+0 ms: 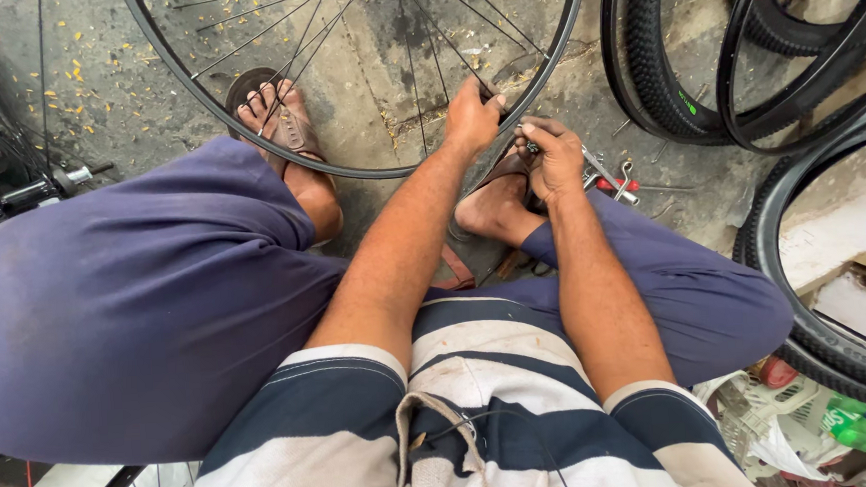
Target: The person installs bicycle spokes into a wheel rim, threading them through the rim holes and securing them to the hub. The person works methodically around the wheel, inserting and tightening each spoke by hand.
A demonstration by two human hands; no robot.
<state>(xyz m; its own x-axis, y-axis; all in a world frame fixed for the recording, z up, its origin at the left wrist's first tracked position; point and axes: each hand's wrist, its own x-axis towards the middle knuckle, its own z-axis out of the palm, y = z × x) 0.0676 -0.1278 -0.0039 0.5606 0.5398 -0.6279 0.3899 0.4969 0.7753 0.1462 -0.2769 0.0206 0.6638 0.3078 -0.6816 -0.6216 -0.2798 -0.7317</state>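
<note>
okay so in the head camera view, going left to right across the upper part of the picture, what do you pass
Hub and spokes of another wheel → sandalled foot behind the spoked rim → left hand on the rim → right hand holding a small tool → red-handled tool on the floor → black tyres.

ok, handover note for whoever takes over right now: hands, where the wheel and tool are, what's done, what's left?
Left hand: gripping the rim of the spoked wheel at its lower edge, steadying it upright on the concrete floor.
Right hand: closed on a small metal tool held at the rim, just beside the left hand.
Nearby: more small tools lie on the floor by the right foot; spare tyres lean at the right.
Done: the wheel is bare, no tyre on it.
Left: cannot tell how many spokes have been worked; the work at this spot on the rim looks unfinished.
</note>
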